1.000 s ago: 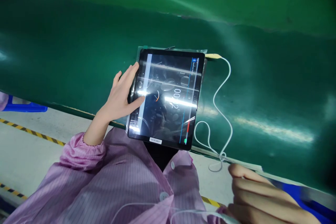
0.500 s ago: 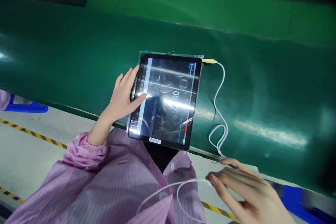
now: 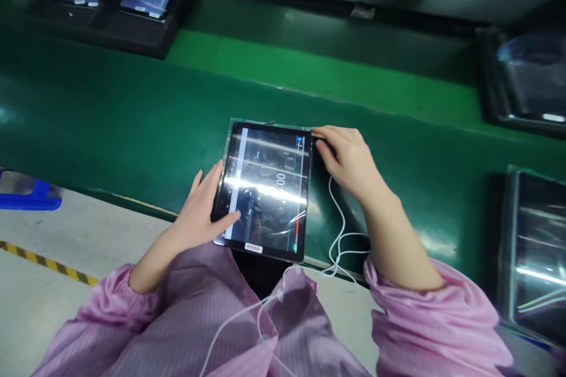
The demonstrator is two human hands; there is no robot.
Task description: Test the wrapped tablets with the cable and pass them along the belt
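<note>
The tablet point(image 3: 265, 191) lay mid-view on the green belt point(image 3: 110, 129). The right hand point(image 3: 347, 156) had come up, its curved fingers at the tablet's two o'clock corner, grip unclear; the half-open left hand point(image 3: 194, 215) clasped its nine o'clock edge. Both hands were now on it, a white cable point(image 3: 338, 241) trailing below.

A person in a pink striped smock point(image 3: 194, 312) has a tablet point(image 3: 265, 188) lying on a green conveyor belt point(image 3: 110, 129). The left hand point(image 3: 194, 212) cups its left edge, thumb across the screen, while the right hand point(image 3: 347, 156) touches its far right corner, above a looped white cable point(image 3: 338, 241).
</note>
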